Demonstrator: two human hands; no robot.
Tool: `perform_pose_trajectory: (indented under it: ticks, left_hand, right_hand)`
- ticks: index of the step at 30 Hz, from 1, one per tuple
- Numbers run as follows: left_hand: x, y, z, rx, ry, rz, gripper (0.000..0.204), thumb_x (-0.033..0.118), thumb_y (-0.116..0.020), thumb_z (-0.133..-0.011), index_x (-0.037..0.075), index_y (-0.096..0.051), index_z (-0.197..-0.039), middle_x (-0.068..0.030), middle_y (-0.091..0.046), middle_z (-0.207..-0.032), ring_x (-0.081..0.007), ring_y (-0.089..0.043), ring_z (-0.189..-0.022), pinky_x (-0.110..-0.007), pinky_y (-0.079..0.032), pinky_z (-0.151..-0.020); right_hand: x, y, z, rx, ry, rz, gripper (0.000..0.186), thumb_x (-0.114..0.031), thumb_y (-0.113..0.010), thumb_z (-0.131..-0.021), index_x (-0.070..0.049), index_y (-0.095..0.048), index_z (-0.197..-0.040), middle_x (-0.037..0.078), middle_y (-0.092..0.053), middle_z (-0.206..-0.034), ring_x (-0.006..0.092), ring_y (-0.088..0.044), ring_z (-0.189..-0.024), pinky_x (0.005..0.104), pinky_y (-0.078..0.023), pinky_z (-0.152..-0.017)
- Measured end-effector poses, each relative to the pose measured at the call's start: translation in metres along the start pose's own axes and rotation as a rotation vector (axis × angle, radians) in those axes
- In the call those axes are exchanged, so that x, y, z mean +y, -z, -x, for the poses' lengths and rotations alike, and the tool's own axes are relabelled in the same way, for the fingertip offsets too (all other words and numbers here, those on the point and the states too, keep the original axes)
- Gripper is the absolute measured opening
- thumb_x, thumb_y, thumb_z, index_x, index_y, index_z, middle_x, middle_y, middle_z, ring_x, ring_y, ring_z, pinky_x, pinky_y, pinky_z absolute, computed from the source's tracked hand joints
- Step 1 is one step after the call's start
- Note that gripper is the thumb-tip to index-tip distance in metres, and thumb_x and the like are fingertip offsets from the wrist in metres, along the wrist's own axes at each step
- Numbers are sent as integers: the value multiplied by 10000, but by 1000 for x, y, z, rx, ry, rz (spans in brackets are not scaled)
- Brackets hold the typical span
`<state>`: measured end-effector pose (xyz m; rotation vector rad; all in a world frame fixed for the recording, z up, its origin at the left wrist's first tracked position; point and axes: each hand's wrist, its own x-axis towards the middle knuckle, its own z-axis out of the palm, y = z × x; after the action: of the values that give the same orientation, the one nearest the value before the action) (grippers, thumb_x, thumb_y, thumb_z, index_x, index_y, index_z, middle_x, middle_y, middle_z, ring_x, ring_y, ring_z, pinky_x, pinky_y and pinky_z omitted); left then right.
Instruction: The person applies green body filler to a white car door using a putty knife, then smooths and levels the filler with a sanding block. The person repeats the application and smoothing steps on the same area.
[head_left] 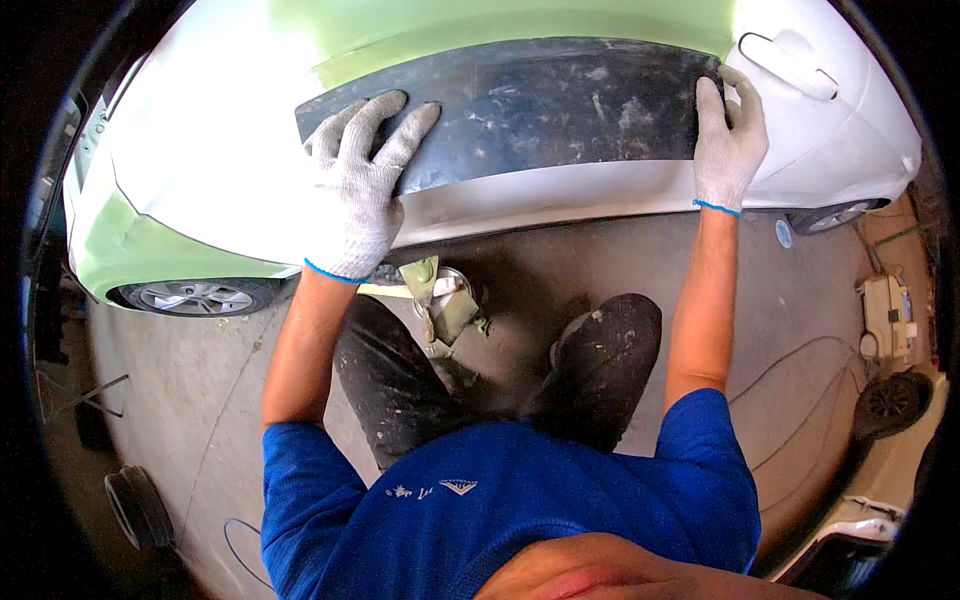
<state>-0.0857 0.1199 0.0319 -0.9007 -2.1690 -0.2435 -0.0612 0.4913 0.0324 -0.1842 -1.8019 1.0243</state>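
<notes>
Left hand (358, 190), in a white knit glove, lay flat with fingers spread, pressed on the left end of the dark sheet (530, 110). Right hand (728, 140), gloved the same, gripped the sheet's right edge, fingers curled over it and thumb toward the front. Between the two hands the sheet stretched in a long curved band across the side of the car (220, 170), smudged and scuffed with pale marks. And there it sat: against the white door panel, just below a green-coated strip (480, 25) along the top. Just beside the right hand, the door handle (790, 65) stuck out from the white panel. Lower left, a green-coated patch (130, 250) covered the body above the wheel (195, 297). Down on the concrete floor (180, 400), between the person's dark trouser knees, lay a tin (450, 285) with green-smeared paper. Far right, a pale machine (888, 315) stood by a small black wheel (885, 405), cables looping across the floor.
</notes>
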Motion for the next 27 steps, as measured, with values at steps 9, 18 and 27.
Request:
perform_pose_trajectory:
  ticks: [9, 18, 27]
  left_hand:
    - [18, 36, 1, -188, 28, 75, 834, -169, -565, -624, 203, -646, -1367, -99, -617, -1341, -361, -547, -1240, -476, -435, -1102]
    - [21, 27, 46, -82, -40, 66, 809, -90, -633, -610, 199, -656, -1365, -85, -599, -1345, -328, -540, -1241, -474, -407, -1096]
    - [46, 11, 124, -201, 43, 276, 714, -56, -641, -621, 140, -663, -1307, -85, -621, -1308, -327, -564, -1214, -478, -437, -1052]
  right_hand:
    - [-12, 32, -9, -188, -18, 194, 420, -277, -743, -909, -26, -703, -1242, 204, -762, -1080, 247, -733, -1041, 352, -549, -917]
    - [-14, 43, 50, -111, -126, -77, 394, -180, -755, -926, 31, -662, -1245, 156, -723, -1121, 185, -679, -1040, 315, -544, -895]
    - [-1, 75, 110, -266, -400, -71, 367, -101, -723, -920, -1, -662, -1269, 82, -722, -1079, 136, -659, -917, 295, -544, -850]
